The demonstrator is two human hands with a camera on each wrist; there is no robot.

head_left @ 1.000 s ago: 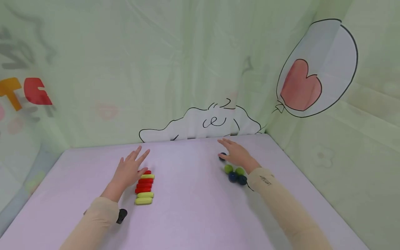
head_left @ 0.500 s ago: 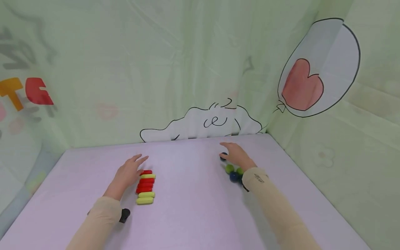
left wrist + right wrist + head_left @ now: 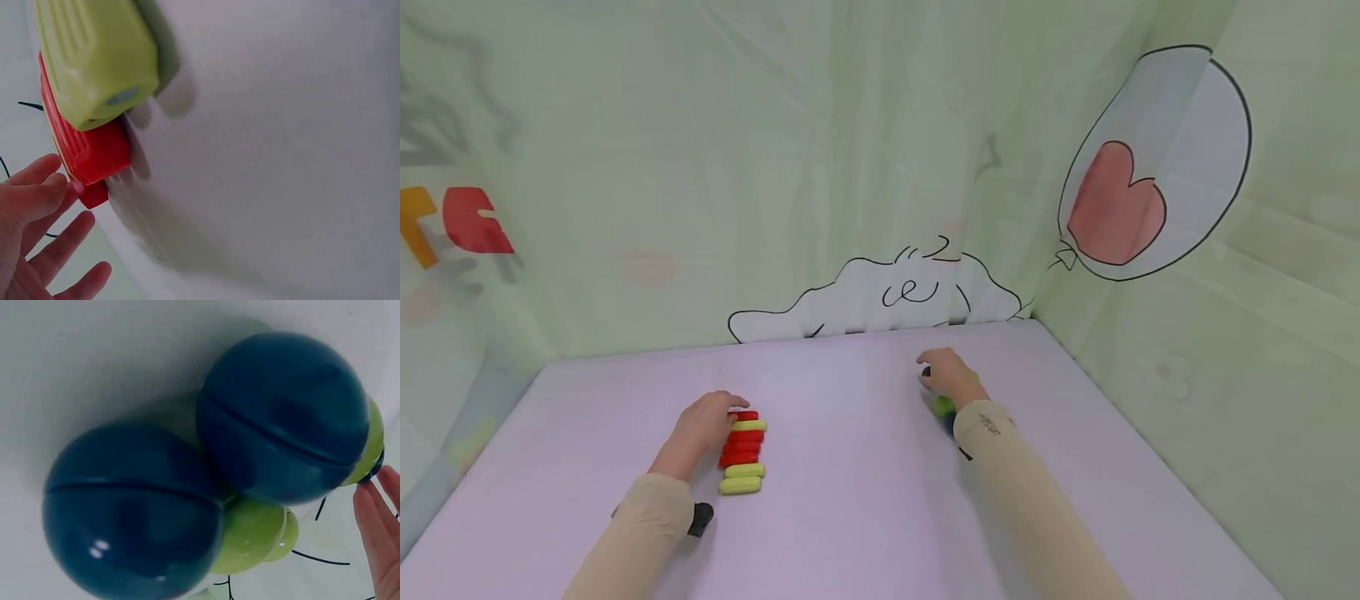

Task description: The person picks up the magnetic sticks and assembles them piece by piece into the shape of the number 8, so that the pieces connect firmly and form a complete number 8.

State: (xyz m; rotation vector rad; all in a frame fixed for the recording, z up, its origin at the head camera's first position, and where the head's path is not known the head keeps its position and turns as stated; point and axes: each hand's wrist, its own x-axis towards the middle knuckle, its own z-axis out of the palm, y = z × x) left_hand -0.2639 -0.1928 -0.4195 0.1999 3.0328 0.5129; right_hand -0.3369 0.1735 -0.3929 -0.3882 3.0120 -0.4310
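My left hand (image 3: 703, 419) reaches to the far end of a row of faceted, grooved plastic pieces. Its fingertips are right at the farthest red piece (image 3: 746, 415), fingers loosely spread. A yellow-green piece (image 3: 749, 426) lies just nearer in the row, and the left wrist view shows another yellow-green piece (image 3: 103, 59) up close. On the right, my right hand (image 3: 953, 377) has its finger and thumb to either side of a small dark blue ball (image 3: 927, 372); the right wrist view shows fingertips at its edge. Two glossy blue balls (image 3: 284, 419) and green balls (image 3: 250, 534) sit under the right wrist.
More red pieces (image 3: 744, 447) and yellow-green pieces (image 3: 741, 485) continue the row toward me. A black object (image 3: 701, 518) shows at the left cuff. Pale cloth walls with a balloon drawing (image 3: 1210, 167) border the white table (image 3: 842, 483) at the back and right.
Both hands have lowered, their fingers drawing in: the left at the far red piece, the right around the dark blue ball. The right forearm shifted left, covering more of the balls. The pieces have not moved.
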